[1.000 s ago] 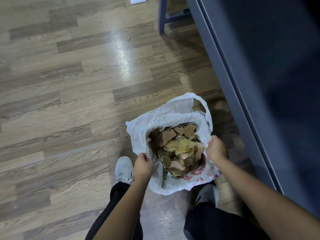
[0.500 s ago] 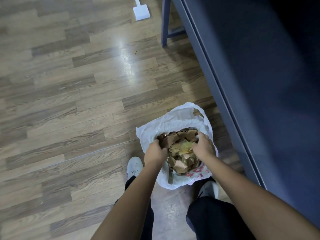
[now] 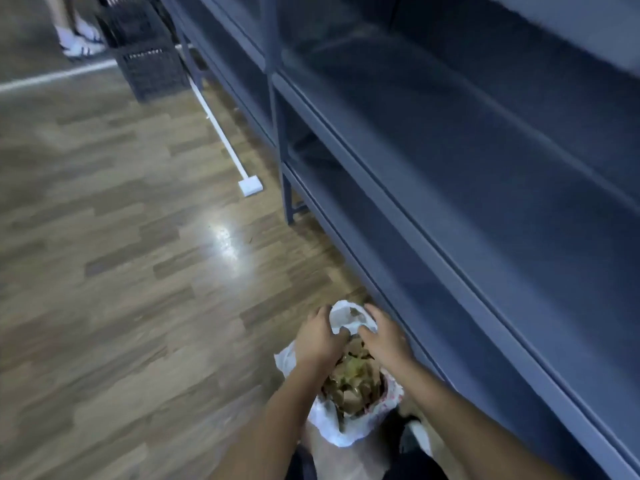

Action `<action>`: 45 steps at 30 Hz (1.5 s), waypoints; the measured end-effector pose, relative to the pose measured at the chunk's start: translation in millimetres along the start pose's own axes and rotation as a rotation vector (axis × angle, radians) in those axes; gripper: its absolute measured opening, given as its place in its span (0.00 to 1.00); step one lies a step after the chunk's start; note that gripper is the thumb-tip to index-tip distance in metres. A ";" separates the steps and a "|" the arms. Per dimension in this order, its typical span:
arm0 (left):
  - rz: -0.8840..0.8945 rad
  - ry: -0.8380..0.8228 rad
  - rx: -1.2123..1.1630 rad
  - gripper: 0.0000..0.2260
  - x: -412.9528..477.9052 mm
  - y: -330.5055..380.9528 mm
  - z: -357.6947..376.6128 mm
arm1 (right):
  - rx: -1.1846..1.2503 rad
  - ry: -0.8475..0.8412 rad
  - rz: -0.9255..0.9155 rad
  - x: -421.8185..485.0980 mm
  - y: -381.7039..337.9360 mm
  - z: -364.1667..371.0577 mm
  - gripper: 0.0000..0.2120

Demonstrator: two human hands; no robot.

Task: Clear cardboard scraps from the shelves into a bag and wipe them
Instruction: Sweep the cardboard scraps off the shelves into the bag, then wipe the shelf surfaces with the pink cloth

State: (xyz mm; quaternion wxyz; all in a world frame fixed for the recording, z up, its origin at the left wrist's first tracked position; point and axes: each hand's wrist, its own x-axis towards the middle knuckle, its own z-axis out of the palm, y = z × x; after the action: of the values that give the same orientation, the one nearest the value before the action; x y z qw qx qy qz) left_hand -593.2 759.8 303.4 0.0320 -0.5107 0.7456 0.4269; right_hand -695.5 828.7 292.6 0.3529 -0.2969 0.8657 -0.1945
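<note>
A white plastic bag [image 3: 329,424] stands on the wooden floor between my feet, full of brown cardboard scraps [image 3: 353,386]. My left hand [image 3: 320,336] grips the bag's far rim from the left side. My right hand [image 3: 382,336] grips the same rim from the right. Both hands pull the white plastic together over the scraps. The dark blue shelves [image 3: 467,174] run along my right side, and their boards look bare in this blurred view.
A white floor strip ending in a square plate [image 3: 250,186] lies ahead beside the shelf legs. Dark woven baskets [image 3: 145,60] stand further back. Another person's feet in white shoes [image 3: 79,39] are at the top left. Open wooden floor [image 3: 121,271] lies to my left.
My head has lifted, so the shelves and far floor came into view. Both hands moved from the bag's sides to its far rim and drew the opening together.
</note>
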 end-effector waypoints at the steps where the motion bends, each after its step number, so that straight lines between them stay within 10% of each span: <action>1: 0.040 -0.007 0.020 0.23 -7.7 12.1 -12.9 | 0.018 0.025 -0.008 -11.6 -9.7 -11.5 0.23; 22: 0.928 0.249 0.079 0.20 -119.8 266.8 -154.2 | 0.008 0.636 -0.343 -179.6 -108.0 -265.3 0.24; 45: 1.380 -0.125 0.380 0.22 -156.5 428.3 -33.9 | -0.241 1.043 0.474 -250.0 25.3 -372.7 0.26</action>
State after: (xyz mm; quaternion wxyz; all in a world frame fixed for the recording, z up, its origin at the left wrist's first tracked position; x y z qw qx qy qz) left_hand -843.4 900.7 659.2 -0.1141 0.1166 0.9567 0.2412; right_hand -832.1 1057.9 654.4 -0.1221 0.0019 0.9838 -0.1310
